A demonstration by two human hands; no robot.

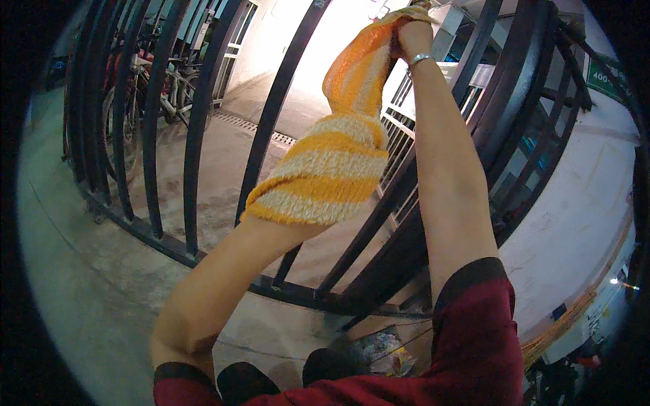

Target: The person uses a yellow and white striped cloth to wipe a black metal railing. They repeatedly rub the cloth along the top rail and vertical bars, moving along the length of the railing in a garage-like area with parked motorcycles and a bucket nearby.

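A fluffy yellow-and-white striped towel (325,167) hangs in front of a black metal barred gate (274,101). Its upper end is bunched in my right hand (415,39), which is raised near the top of the bars with a silvery band on the wrist. From there the cloth runs down, twisted at the middle, and its lower part drapes over my left forearm (254,248). My left hand is hidden under the towel, so its fingers cannot be seen. Whether the towel is wrapped around a bar is unclear.
Behind the bars on the left stand bicycles (172,96). A drain grate (254,129) crosses the floor beyond. Below, near my feet, lies a bag of litter (383,352). On the right are a pale wall (574,203) and a straw broom (563,319).
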